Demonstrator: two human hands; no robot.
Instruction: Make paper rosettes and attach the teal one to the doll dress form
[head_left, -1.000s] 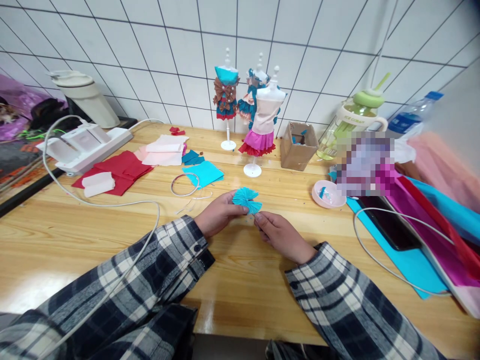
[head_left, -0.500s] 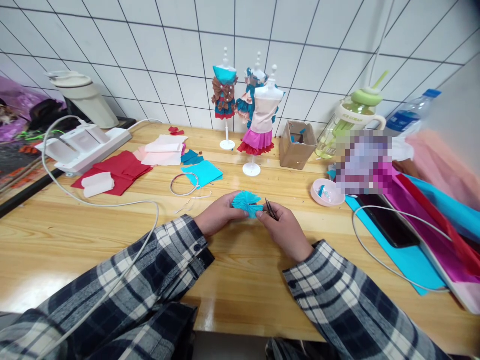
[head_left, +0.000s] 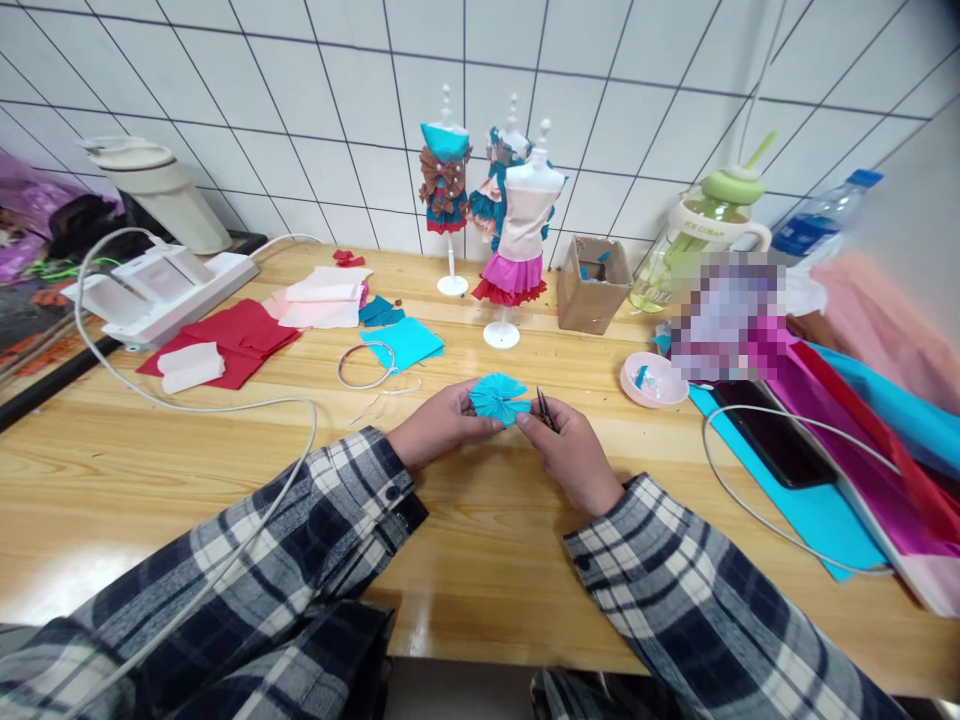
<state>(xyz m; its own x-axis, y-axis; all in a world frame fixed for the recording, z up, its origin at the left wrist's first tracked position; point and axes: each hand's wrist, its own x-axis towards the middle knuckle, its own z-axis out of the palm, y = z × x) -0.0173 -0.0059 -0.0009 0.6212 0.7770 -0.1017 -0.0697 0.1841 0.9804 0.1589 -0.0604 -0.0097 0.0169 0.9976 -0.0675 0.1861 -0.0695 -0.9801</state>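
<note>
A round of pleated bright-blue crepe paper (head_left: 496, 398) is spread like a fan between my two hands, with a slit on its right side. My left hand (head_left: 437, 428) pinches its left and lower edge, thumb in front and fingers behind. My right hand (head_left: 576, 452) is closed, its thumb and finger at the lower right edge of the paper. Out of the same hand, pointing up, stick the dark tips of what look like small scissors (head_left: 546, 408); their handles are hidden in the palm.
Behind stand small dress forms (head_left: 525, 215) in paper dresses and a cardboard box (head_left: 592, 300). To the left lie blue sheets (head_left: 405, 345), red paper (head_left: 251, 340), a ring (head_left: 365, 366) and a power strip (head_left: 172, 295). A pink bowl (head_left: 654, 385) and a phone (head_left: 772, 435) are rightward.
The pleated paper has been turned a little and faces me more fully, its slit narrower. The scissor tips have shifted slightly in my right hand. Both hands keep their hold.
</note>
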